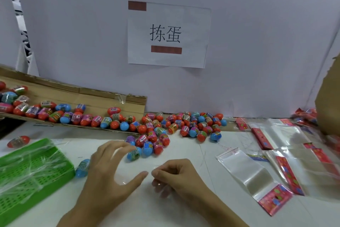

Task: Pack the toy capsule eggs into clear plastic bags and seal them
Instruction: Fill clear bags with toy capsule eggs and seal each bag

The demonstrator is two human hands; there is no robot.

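Many red, blue and pink capsule eggs [184,125] lie heaped at the back of the white table. My left hand [110,169] is spread open over the table, its fingertips right at a blue egg [134,154] on the near edge of the heap. Another blue egg [82,168] lies just left of that hand. My right hand [178,173] is curled, its fingertips pinching a thin, barely visible piece of clear plastic [156,168]. Close to the right of it, an empty clear bag with a red header card [253,175] lies flat.
A flattened cardboard tray [88,96] at the back left holds more eggs. A green basket [60,175] with clear plastic scraps stands at the left front, with a lone red egg [18,141] behind it. Stacked clear bags [285,134] cover the right side, below a cardboard box [329,98].
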